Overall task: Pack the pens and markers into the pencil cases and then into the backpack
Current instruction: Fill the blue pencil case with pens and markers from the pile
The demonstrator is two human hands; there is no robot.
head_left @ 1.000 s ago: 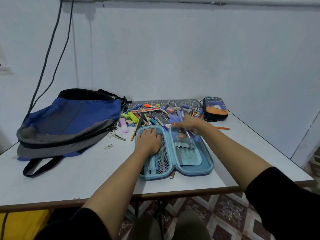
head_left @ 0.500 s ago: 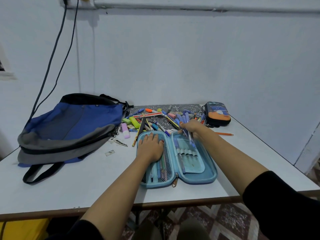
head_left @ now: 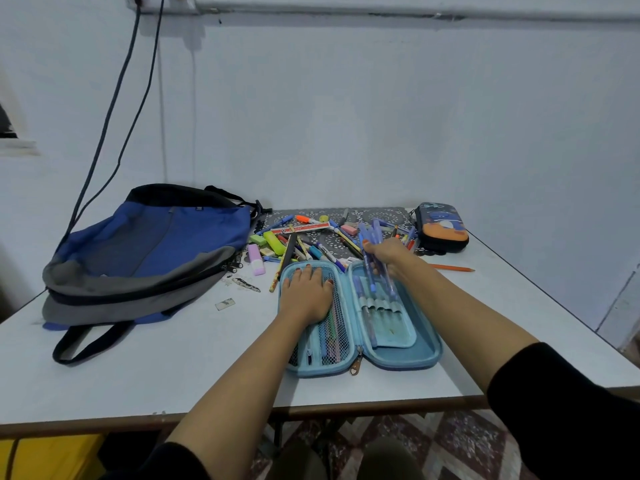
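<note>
Light-blue zip pencil case [head_left: 420, 360]: left grip [head_left: 305, 293] flat, released, steadies it; right grip [head_left: 385, 255] grasps blue plastic pens [head_left: 369, 233], best fed singly into elastic loops [head_left: 381, 302].

black sleeves [head_left: 568, 407] end above 2 bare forearms, and the left hand [head_left: 304, 296] has dark red painted nails.
</note>
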